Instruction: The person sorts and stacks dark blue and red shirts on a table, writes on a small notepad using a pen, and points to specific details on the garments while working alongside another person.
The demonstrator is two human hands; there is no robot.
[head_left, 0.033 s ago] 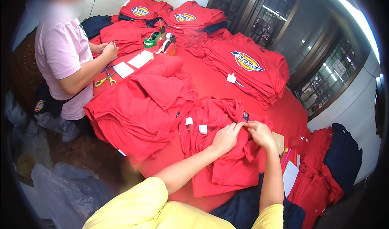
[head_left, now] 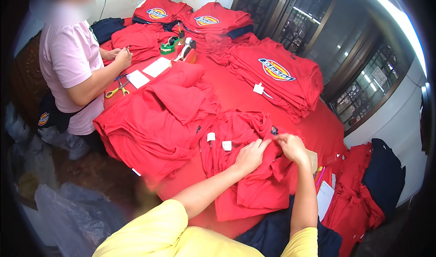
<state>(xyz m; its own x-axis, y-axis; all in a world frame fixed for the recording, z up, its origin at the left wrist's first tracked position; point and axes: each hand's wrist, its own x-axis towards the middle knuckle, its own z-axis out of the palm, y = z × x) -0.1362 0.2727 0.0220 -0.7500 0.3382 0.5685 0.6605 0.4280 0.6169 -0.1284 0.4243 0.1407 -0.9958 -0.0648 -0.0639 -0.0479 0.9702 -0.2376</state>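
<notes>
2 hands on 1 crumpled red shirt (head_left: 247,166) at your edge of the tabletop (head_left: 236,91). Your left hand (head_left: 249,157) lies knuckles up, fingers curled and pinching a fold near the collar; your right hand (head_left: 293,149) meets it from the right, fingertips pinched on the same bunched cloth beside a small dark label (head_left: 274,130). Both forearms come up from the lower edge, elbows bent, right wrist dropped steeply.

Risks: the fold is thin and loose, so it could slip from either pinch if you pull apart too hard. 2 white tags (head_left: 219,141) lie just left of your left hand and could snag or get buried under cloth. The shirt hangs partly over the tabletop edge toward you, so dragging could pull it off. A loose red pile (head_left: 154,116) touches it on the left and could get drawn in.

A person in pink (head_left: 68,70) works far left, near yellow scissors (head_left: 116,91), well apart from you. Folded stacks (head_left: 277,75) sit beyond.
</notes>
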